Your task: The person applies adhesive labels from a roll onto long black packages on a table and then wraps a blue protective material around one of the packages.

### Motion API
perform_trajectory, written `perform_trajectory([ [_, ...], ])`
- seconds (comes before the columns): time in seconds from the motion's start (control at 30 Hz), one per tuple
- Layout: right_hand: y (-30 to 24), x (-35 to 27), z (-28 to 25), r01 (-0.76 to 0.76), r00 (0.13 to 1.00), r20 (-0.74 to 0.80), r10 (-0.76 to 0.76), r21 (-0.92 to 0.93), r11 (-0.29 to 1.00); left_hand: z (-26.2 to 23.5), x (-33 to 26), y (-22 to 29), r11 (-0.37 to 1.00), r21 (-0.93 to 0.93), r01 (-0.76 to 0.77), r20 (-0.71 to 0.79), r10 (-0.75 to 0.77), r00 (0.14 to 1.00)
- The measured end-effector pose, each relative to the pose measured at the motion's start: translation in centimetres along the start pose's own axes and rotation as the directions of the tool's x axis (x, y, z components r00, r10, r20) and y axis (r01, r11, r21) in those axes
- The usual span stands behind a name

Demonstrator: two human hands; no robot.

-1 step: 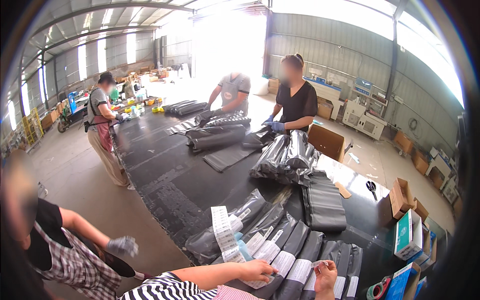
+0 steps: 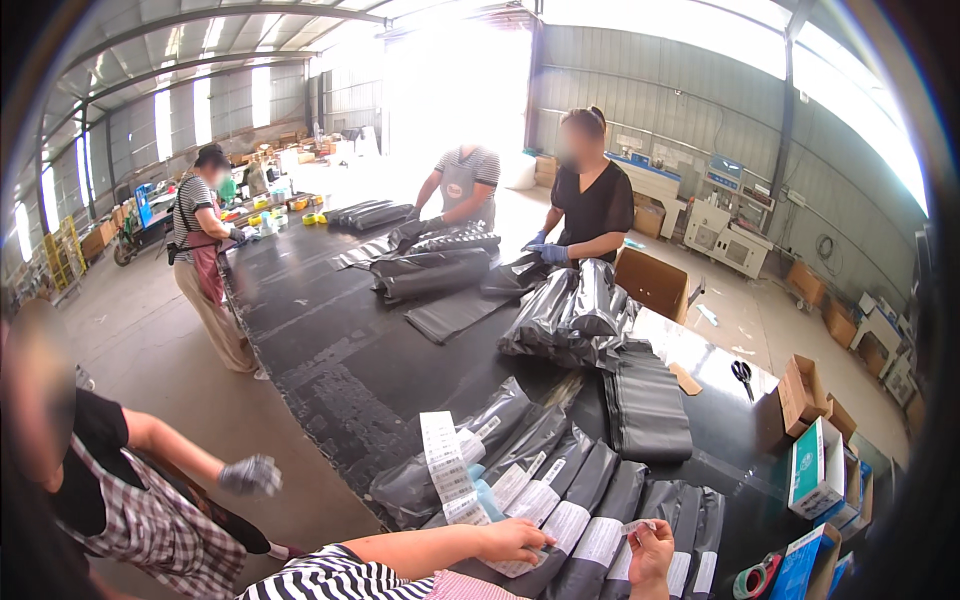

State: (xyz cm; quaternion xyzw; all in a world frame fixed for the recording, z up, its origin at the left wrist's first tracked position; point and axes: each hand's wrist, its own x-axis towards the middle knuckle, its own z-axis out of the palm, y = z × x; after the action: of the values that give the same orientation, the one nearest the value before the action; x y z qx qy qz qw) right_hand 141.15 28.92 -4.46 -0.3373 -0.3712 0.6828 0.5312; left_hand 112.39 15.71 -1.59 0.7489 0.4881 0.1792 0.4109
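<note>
A small white label is pinched between the thumb and fingers of my right hand, held above black plastic-wrapped packages. My left hand lies over the packages to the left, its fingers stretched toward the right, with white paper showing beneath it. Just beyond this hand a long strip of printed white labels runs across the packages. White labels are stuck on several packages in the row. A light-blue piece shows beside the strip.
A stack of flat black bags and a pile of shiny packages lie farther off. Black scissors, a tape roll and small boxes are on the right. A co-worker's gloved hand is at left; several co-workers stand around the table.
The gloved hand of the co-worker at left has moved slightly up and to the right. My two hands and the label look the same.
</note>
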Motion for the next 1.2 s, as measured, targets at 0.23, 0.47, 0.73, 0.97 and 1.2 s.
perform_trajectory([
  [0.23,-2.9,-1.7,2.4,-0.031,0.993,-0.115,0.028,-0.027,0.999,-1.0,-0.3,3.0,0.988,0.133,-0.082,0.002,0.082,0.997],
  [0.47,-3.0,1.7,3.3,-0.125,0.981,0.126,0.145,-0.158,0.979,3.8,1.5,1.7,0.893,0.320,-0.316,-0.041,0.346,0.937],
  [0.73,-1.3,2.5,6.0,-0.205,0.956,0.130,0.264,-0.350,0.914,6.6,1.7,3.8,0.898,0.389,-0.207,0.009,0.220,0.975],
  [0.97,0.3,4.8,6.8,-0.157,0.912,0.266,0.313,-0.478,0.864,4.6,3.1,4.3,0.898,0.379,-0.224,-0.095,0.279,0.956],
  [1.2,1.1,4.9,7.0,-0.028,0.927,0.266,0.266,-0.656,0.754,3.5,3.2,3.0,0.954,0.248,-0.166,0.011,0.169,0.986],
])
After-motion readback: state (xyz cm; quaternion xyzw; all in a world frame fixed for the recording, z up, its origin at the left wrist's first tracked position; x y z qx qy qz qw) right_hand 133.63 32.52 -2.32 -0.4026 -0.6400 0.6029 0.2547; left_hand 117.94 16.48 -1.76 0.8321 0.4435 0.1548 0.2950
